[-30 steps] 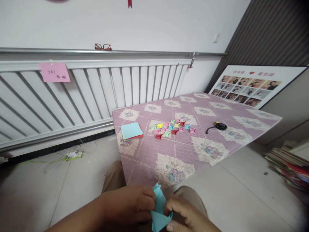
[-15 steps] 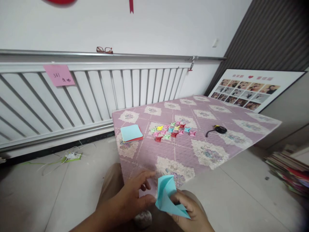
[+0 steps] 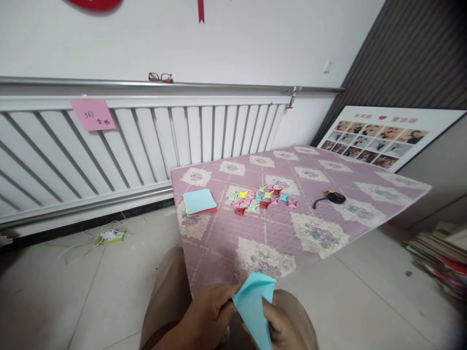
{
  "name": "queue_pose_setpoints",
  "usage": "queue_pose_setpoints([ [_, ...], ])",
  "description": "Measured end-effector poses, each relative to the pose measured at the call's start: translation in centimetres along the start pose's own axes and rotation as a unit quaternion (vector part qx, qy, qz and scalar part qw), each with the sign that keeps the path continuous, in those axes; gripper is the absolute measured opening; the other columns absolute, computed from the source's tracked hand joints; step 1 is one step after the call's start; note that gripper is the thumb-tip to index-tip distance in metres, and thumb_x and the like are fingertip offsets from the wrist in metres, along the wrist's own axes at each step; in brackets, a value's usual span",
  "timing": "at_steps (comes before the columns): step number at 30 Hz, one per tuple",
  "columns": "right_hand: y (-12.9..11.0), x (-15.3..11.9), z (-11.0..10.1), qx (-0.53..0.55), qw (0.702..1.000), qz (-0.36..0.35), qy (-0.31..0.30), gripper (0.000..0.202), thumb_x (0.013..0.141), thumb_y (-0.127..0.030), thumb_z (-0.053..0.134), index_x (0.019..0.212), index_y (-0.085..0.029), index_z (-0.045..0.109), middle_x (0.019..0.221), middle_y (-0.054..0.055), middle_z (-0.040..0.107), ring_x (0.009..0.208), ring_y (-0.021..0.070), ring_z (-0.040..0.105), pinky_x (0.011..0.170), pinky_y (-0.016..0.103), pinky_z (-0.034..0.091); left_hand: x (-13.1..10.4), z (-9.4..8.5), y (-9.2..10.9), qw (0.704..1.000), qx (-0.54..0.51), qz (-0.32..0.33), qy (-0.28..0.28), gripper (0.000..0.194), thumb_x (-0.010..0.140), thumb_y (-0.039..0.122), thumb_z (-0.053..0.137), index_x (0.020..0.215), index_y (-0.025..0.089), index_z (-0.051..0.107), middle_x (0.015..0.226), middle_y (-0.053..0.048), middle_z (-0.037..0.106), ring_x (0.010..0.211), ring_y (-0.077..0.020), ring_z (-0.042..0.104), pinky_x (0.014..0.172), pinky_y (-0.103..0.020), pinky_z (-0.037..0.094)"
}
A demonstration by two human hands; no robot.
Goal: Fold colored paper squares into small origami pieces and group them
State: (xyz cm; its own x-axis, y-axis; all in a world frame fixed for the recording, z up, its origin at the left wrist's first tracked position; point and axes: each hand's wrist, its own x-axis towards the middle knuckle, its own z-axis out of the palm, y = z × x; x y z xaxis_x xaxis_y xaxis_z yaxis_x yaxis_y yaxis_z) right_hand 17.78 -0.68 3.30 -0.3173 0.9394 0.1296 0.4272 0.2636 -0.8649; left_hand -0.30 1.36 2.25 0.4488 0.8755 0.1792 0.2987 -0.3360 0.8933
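Note:
A light blue sheet of folding paper point(image 3: 253, 304), partly folded with a raised flap at its top, is held over my lap at the table's near edge. My left hand point(image 3: 209, 313) pinches its left corner between thumb and fingers. On the other side my right hand point(image 3: 282, 323) grips the paper, thumb on the front face and the other fingers mostly hidden behind it. Beyond the hands, several small folded paper pieces point(image 3: 263, 198) in pink, red, green, yellow and blue lie grouped on the tablecloth point(image 3: 226, 248). Left of them rests a stack of coloured paper squares point(image 3: 199, 201), light blue on top.
A black corded item point(image 3: 333, 197) lies on the table's right part. A white radiator point(image 3: 204, 131) runs behind, with glasses point(image 3: 160, 77) on the pipe above. A photo board point(image 3: 379, 138) leans at the right. A power strip point(image 3: 111, 236) with cables sits on the floor.
My left hand has closed on the paper's left corner; before, its fingers were apart beside it. The paper has turned, with its lower point now downward, and my right hand has shifted slightly lower.

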Motion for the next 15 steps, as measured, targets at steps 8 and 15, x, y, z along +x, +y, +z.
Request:
queue_pose_setpoints([
  [8, -0.5, 0.1, -0.5, 0.006, 0.997, -0.046, -0.056, 0.024, 0.088, -0.036, 0.048, 0.087, -0.024, 0.068, 0.078, 0.005, 0.064, 0.078, 0.0191, 0.060, 0.073, 0.026, 0.050, 0.2, 0.1, 0.2, 1.000, -0.006, -0.015, -0.010, 0.021, 0.089, 0.019, 0.051, 0.100, 0.022, 0.068, 0.090, -0.003, 0.070, 0.082, -0.0172, 0.063, 0.076, -0.025, 0.045],
  [15, 0.3, -0.5, -0.1, -0.047, 0.998, -0.026, -0.036, 0.021, 0.088, -0.037, 0.051, 0.092, -0.024, 0.068, 0.085, 0.005, 0.067, 0.078, 0.0188, 0.063, 0.076, 0.028, 0.052, 0.2, 0.2, 0.2, 0.998, -0.057, -0.032, -0.003, 0.024, 0.087, 0.016, 0.050, 0.100, 0.021, 0.069, 0.093, -0.002, 0.071, 0.086, -0.0168, 0.063, 0.079, -0.025, 0.046],
])
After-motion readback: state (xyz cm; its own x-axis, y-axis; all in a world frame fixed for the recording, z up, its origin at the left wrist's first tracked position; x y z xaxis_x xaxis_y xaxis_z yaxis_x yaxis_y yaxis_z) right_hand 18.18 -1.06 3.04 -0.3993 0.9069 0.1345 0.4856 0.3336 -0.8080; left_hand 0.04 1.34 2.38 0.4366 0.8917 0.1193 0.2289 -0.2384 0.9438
